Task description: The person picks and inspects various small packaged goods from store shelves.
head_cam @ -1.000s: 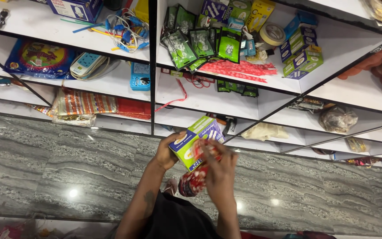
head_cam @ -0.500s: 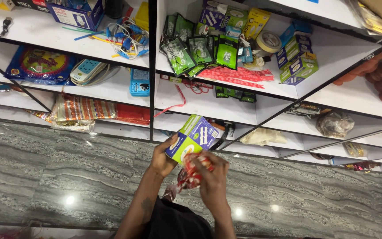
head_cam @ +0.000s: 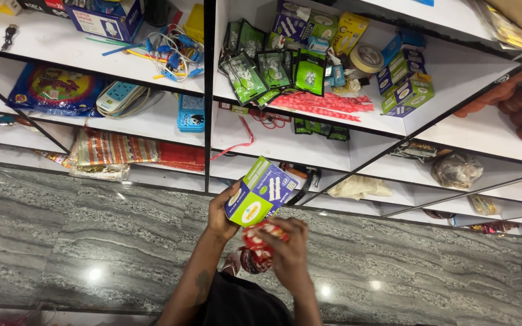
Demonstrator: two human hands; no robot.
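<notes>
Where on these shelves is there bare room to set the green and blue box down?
Bare white shelf lies right of the stacked small boxes, and more under the red packets. The green sachets and the cable tangle crowd their shelves. The left hand holds the box.

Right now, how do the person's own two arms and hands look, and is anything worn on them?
Both forearms are bare, with no sleeves in view. The left hand and the right hand wear no gloves; no rings or watch can be made out. A small dark mark, maybe a tattoo, sits on the left forearm.
</notes>
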